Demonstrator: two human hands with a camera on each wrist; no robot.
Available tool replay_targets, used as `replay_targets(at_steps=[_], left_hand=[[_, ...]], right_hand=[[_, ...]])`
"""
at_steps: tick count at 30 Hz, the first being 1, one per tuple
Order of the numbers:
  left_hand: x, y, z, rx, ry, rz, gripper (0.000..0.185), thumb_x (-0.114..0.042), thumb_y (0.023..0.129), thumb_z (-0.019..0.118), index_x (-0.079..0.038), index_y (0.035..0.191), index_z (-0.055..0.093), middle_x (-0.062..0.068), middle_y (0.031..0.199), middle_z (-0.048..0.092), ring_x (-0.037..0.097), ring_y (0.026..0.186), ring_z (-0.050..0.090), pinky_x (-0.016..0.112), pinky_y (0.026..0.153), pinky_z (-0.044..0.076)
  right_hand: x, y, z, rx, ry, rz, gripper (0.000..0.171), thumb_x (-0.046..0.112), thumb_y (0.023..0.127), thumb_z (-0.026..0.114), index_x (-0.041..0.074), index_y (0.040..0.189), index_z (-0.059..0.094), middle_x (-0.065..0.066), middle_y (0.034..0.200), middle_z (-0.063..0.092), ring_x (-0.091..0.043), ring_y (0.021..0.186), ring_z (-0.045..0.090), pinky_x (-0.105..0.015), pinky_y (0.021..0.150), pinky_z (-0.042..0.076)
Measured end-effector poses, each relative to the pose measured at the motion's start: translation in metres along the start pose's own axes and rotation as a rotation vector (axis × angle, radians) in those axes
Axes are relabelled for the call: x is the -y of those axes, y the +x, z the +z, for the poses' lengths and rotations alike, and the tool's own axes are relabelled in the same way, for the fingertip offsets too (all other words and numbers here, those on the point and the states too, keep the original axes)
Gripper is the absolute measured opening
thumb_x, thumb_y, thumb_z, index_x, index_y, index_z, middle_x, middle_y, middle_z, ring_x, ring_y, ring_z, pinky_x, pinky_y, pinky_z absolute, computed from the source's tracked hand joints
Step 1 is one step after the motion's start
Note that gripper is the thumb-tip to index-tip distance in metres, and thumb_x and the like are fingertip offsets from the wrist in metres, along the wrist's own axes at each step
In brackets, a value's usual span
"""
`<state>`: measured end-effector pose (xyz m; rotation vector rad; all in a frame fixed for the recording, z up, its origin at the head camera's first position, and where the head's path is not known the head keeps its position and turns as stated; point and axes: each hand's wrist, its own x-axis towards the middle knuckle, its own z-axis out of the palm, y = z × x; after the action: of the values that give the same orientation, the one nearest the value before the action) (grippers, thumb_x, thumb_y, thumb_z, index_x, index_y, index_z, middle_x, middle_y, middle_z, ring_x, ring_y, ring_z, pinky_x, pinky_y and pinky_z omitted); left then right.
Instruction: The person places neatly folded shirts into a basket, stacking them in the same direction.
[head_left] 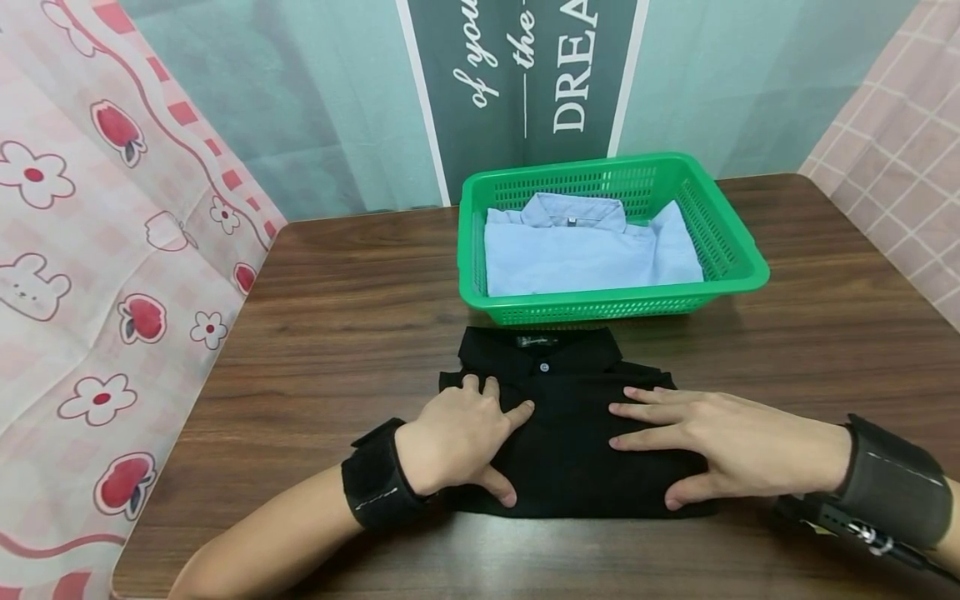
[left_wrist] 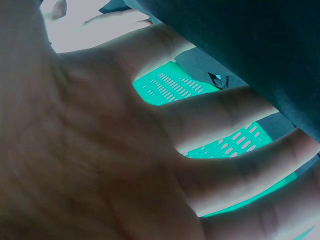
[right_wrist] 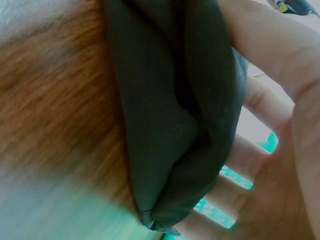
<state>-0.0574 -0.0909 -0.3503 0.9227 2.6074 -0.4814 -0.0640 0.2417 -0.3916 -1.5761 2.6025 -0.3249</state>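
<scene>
Head view, shirt: a folded black shirt [head_left: 566, 425] lies collar-up on the brown table [head_left: 337, 333], just in front of a green basket [head_left: 738, 250].
Head view, left hand: the left hand [head_left: 457, 437] rests flat on the shirt's left half, fingers spread and fairly straight, thumb at the shirt's near edge.
Head view, right hand: the right hand [head_left: 712, 442] lies flat on the right half, fingers straight and pointing left, thumb at the near edge.
Head view, basket: it holds a folded light blue shirt [head_left: 585, 250].
Head view, wrists: a black strap sits on each wrist.
Left wrist view: the left hand [left_wrist: 100, 165] fills the frame, fingers [left_wrist: 220, 110] spread wide; the black shirt [left_wrist: 250, 45] shows above them, the green basket [left_wrist: 170, 85] through the gaps.
Right wrist view: the folded edge of the black shirt [right_wrist: 175, 125] lies on the table [right_wrist: 55, 115], with the right hand's fingers [right_wrist: 265, 45] on top and spread.
</scene>
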Motion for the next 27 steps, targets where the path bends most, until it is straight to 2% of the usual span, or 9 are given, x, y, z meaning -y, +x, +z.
replay_targets(at_steps=[11,27], left_hand=[[-0.0021,0.0031,-0.0015,0.015,-0.005,-0.001,0.108,-0.084,0.072,0.075,-0.038,0.163,0.04,0.02,0.159,0.051,0.04,0.138,0.057,0.045,0.091,0.063],[-0.0044,0.0028,-0.001,0.018,-0.017,-0.02,0.108,-0.083,0.072,0.076,-0.038,0.163,0.04,0.02,0.159,0.052,0.039,0.136,0.059,0.047,0.092,0.062]], right_hand=[[-0.0016,-0.0045,0.0002,-0.007,-0.016,0.003,0.065,0.066,0.092,0.067,0.043,0.151,0.054,0.002,0.16,0.054,-0.035,0.143,0.056,-0.054,0.097,0.059],[0.0027,-0.004,0.0001,-0.03,-0.038,-0.002,0.067,0.067,0.09,0.068,0.044,0.151,0.053,0.004,0.161,0.053,-0.034,0.141,0.058,-0.052,0.096,0.06]])
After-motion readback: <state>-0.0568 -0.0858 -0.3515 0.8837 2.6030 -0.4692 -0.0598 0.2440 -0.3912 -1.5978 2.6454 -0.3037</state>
